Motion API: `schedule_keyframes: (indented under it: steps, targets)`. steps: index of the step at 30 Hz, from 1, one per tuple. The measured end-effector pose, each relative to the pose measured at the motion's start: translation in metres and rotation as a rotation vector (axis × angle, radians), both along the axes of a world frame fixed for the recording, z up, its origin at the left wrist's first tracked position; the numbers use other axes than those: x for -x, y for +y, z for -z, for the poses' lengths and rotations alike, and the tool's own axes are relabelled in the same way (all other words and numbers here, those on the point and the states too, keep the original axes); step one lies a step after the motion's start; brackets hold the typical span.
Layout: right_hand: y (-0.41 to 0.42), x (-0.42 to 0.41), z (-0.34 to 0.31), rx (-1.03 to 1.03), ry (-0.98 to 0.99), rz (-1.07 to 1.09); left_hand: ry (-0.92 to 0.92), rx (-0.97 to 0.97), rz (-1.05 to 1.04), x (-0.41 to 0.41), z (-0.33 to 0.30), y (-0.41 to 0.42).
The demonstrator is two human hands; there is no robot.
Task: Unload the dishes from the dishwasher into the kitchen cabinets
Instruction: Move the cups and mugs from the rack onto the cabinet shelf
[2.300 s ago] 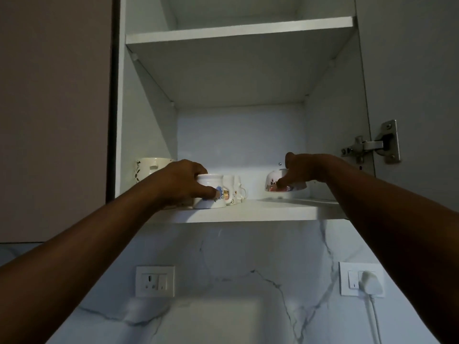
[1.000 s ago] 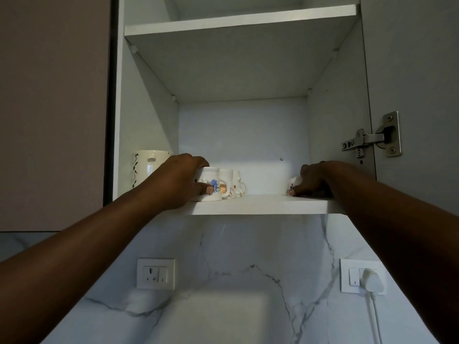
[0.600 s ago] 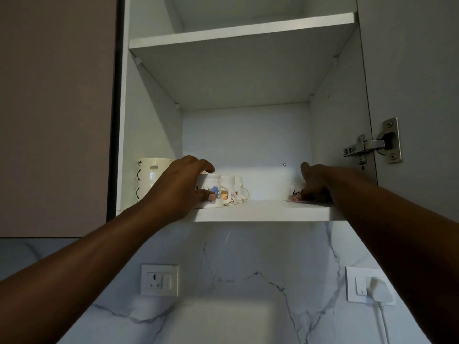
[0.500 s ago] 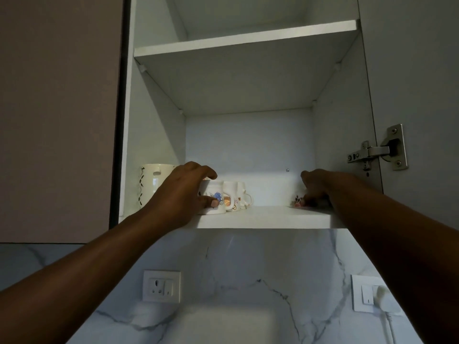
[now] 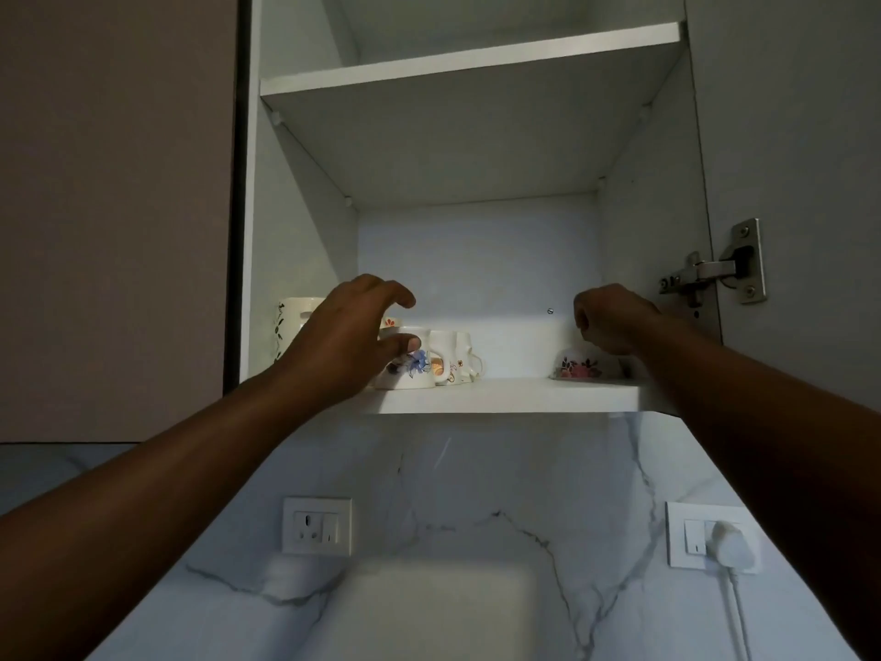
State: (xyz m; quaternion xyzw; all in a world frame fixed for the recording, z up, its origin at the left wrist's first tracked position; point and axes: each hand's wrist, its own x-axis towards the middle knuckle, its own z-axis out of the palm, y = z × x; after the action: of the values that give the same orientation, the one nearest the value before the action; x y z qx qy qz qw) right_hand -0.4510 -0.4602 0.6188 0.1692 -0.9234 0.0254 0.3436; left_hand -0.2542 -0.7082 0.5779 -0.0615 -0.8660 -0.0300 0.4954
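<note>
mug (image 5: pixel 410 369) — glossy, floral — under spread left hand (image 5: pixel 350 336); right hand (image 5: pixel 615 322) loosely curled, empty.

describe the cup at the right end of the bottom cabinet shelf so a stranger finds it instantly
Find the open white cabinet's lowest shelf. At its right end, under the right hand, sits a small white cup. Unlike the mugs clustered near the left hand, it stands alone and bears dark pink flowers.
</note>
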Motion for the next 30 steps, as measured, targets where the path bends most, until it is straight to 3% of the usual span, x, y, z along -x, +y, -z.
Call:
schedule_keyframes:
  steps: [6,13,22,27,30]
  targets:
    - [0.005,-0.033,0.005,0.170,0.205,-0.187,0.049,0.126,-0.018,-0.021,-0.007,0.002]
    - [-0.026,-0.123,0.034,0.032,0.325,-0.289,0.071,0.284,-0.108,-0.075,0.006,0.005]
    - [-0.052,-0.278,0.093,-0.082,0.288,-0.322,0.009,0.321,-0.087,-0.192,0.048,-0.004]
    - [-0.053,-0.351,0.123,-0.125,0.216,-0.342,-0.095,0.197,-0.067,-0.246,0.085,0.007]
    - [-0.049,-0.382,0.133,-0.163,0.183,-0.344,-0.142,0.252,-0.082,-0.277,0.102,0.014]
